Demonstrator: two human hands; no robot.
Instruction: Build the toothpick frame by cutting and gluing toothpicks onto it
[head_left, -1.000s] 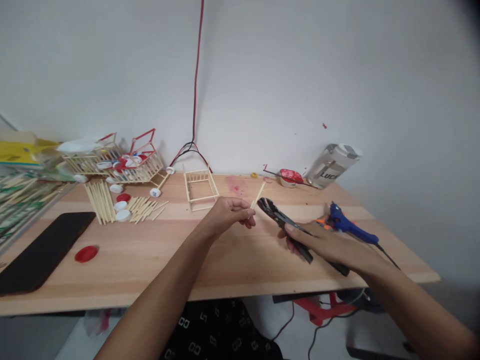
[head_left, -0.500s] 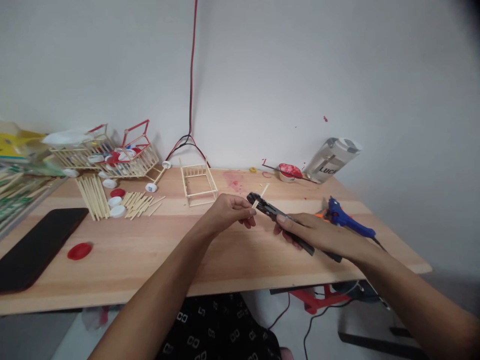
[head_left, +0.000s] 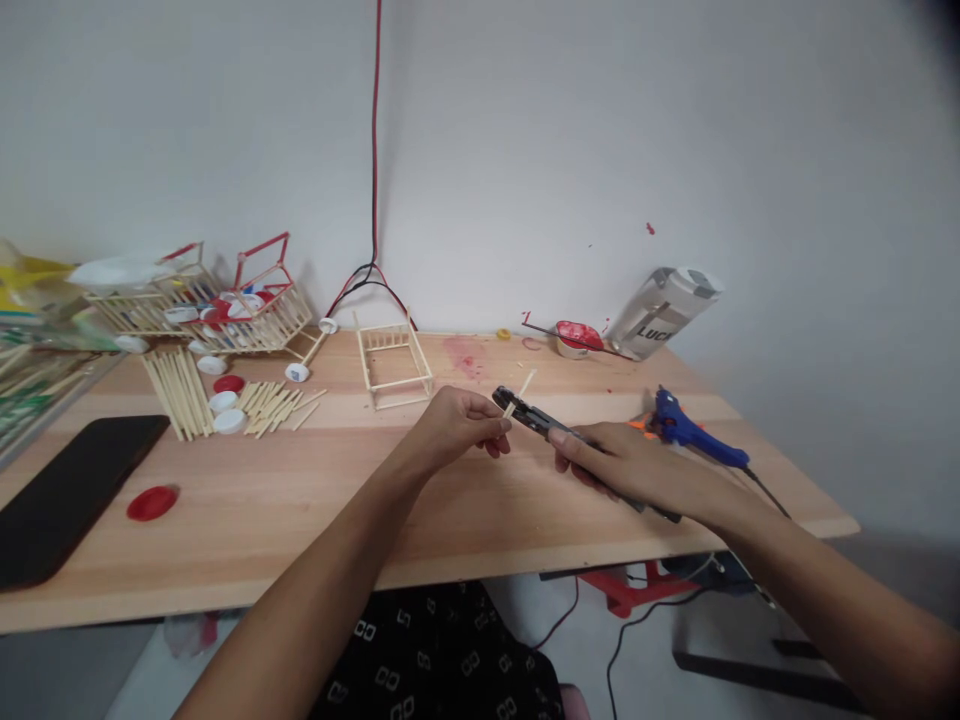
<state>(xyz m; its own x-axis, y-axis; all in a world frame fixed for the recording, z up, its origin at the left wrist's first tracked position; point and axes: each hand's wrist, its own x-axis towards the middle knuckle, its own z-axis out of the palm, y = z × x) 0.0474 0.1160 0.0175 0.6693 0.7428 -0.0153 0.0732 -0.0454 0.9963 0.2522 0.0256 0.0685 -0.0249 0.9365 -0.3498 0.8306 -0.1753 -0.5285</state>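
Between the fingertips of my left hand (head_left: 469, 420) is a thin wooden stick (head_left: 528, 383), pinched near its lower end. My right hand (head_left: 611, 460) is wrapped round the handles of black pliers (head_left: 536, 417). The jaws of the pliers lie across the stick, just beyond my left fingertips, and its far end sticks out past them. Behind my left hand stands a small frame (head_left: 397, 383) of glued sticks. To the left lie short cut sticks (head_left: 274, 405) and a row of longer sticks (head_left: 178, 393).
Model carts (head_left: 255, 325) stand at the back left, near white and red bottle caps (head_left: 153, 503). A black phone (head_left: 82, 495) lies at the left. At the right are a blue glue gun (head_left: 697, 430), a cup of red paint (head_left: 577, 338) and a grey packet (head_left: 664, 310).
The handles of the pliers have come closer together as my right hand squeezes. My left hand keeps its pinch on the stick. The view has shifted slightly.
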